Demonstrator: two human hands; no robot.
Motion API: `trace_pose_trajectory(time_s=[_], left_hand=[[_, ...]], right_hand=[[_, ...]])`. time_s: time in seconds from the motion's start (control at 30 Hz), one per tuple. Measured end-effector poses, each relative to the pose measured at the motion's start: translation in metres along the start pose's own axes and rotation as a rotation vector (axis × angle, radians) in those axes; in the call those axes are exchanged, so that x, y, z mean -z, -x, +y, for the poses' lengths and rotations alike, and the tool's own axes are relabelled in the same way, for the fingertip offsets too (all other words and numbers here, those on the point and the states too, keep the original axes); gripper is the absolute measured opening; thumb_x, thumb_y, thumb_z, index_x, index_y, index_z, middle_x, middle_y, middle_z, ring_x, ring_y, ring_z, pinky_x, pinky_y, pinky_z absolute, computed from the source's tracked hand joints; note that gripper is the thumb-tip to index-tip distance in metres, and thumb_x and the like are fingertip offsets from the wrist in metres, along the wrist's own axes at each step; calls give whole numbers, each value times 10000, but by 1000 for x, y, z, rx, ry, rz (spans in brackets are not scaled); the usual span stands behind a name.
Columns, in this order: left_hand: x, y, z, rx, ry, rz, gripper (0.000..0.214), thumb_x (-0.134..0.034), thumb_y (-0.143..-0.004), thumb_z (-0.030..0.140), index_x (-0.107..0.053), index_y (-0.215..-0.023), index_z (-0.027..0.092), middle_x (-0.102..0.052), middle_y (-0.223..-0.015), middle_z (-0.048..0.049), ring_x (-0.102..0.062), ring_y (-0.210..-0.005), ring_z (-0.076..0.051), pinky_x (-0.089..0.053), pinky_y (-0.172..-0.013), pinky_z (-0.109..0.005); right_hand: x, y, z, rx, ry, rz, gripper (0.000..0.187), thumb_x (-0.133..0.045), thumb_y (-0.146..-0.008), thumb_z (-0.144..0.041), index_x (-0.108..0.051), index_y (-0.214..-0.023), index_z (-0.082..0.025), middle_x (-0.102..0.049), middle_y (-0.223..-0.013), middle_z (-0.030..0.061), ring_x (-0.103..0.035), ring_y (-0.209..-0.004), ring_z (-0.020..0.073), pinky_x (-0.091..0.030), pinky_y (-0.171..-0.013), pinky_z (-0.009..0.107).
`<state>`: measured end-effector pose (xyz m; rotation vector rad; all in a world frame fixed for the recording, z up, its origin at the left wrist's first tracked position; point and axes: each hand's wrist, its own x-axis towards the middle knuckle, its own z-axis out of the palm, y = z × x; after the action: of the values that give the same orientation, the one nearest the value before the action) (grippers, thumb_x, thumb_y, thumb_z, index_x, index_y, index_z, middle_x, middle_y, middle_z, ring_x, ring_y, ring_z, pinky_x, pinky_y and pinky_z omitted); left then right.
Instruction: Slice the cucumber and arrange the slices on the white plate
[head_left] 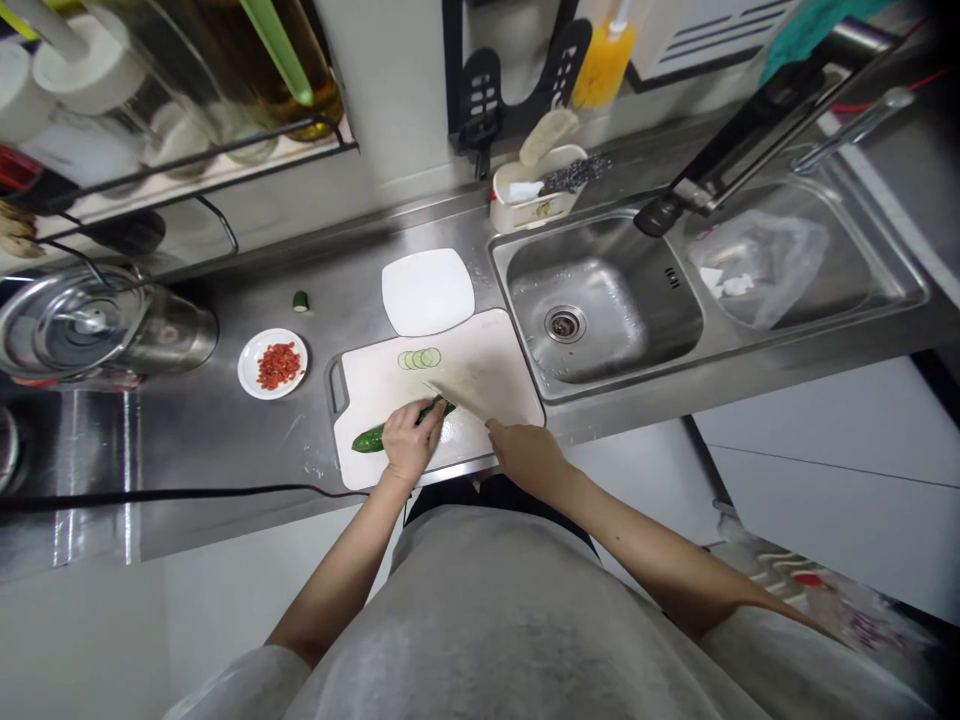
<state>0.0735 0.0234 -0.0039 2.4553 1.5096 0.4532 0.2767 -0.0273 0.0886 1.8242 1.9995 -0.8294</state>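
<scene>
A green cucumber (368, 440) lies on the white cutting board (495, 350), with my left hand (411, 440) closed over it near its cut end. My right hand (525, 458) grips a kitchen knife (466, 398) by the handle, most of which is hidden in the fist. The blade reaches up and left to the cucumber's right end, close to my left fingertips. Whether its edge touches the cucumber I cannot tell. Several thin cucumber slices (419, 359) overlap in a row on the board, just above the blade. A cut cucumber end (301, 301) rests on the steel counter.
A white square plate (428, 292) touches the board's far edge. Left of the board is a small plate (247, 382) of chopped red pieces. The sink (600, 350) and its black faucet (705, 165) are at right; a steel pot (172, 335) stands at far left.
</scene>
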Motion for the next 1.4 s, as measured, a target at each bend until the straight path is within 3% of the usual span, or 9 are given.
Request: trace_pose_trajectory(time_s=[0.73,1.0,1.4], left_hand=[[-4,5,0,-13,22,8,242,-523,-898,342,-690,-1072,314,-682,-1031,-69,-590,-931,-209,-405,-817,-357],[-6,6,0,-135,-83,146,216,-571,-875,296,-705,-1045,284,-700,-984,-55,-596,-886,-184,-403,-780,-319],[-7,8,1,-106,-56,102,237,-545,-891,313,-702,-1068,298,-695,-1004,-63,-608,-942,-189,-412,-812,-329]], right_hand=[[-15,-11,-3,50,-1,19,208,-360,-914,-115,-521,-1042,-146,-670,-815,124,-678,-803,245,-463,-648,290],[-11,-13,-4,70,-25,9,223,-367,-892,-84,-535,-1027,-138,-678,-822,118,-682,-800,226,-475,-657,285],[-8,-22,-3,94,-40,0,245,-356,-897,-85,-559,-1028,-124,-689,-821,128,-686,-808,243,-473,-635,284]])
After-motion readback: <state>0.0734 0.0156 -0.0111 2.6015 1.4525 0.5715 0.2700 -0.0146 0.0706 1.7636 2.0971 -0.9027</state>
